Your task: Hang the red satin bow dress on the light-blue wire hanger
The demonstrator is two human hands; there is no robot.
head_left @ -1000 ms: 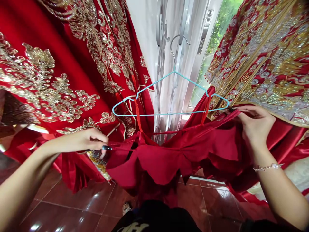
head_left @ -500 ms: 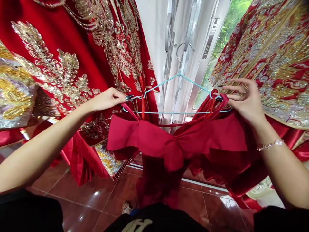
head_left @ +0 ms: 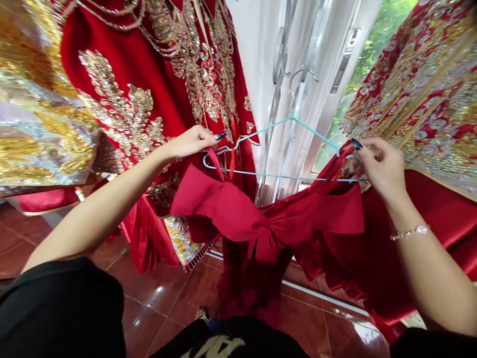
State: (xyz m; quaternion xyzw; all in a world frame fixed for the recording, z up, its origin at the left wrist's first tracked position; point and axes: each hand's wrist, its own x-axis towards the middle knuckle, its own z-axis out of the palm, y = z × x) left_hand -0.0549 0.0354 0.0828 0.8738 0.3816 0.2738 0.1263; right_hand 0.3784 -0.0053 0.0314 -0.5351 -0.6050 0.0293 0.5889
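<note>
A plain red dress [head_left: 261, 223] with a big bow across its front hangs from a light blue wire hanger [head_left: 286, 149]. The hanger's metal hook sits on a white door fitting. My left hand [head_left: 192, 141] pinches the dress's left strap at the hanger's left end. At the hanger's right shoulder, my right hand [head_left: 380, 166] is closed on the right strap. A thin bracelet [head_left: 410, 231] circles my right wrist.
Red garments with heavy gold embroidery [head_left: 149, 99] hang on the left, and another one [head_left: 417, 99] hangs at the right. A white curtain and door [head_left: 276, 64] stand behind the hanger. Glossy dark red floor tiles [head_left: 156, 298] lie below.
Both hands rose from the dress's top edge to the hanger's ends, lifting the dress and its straps up onto the hanger. The view shifted right.
</note>
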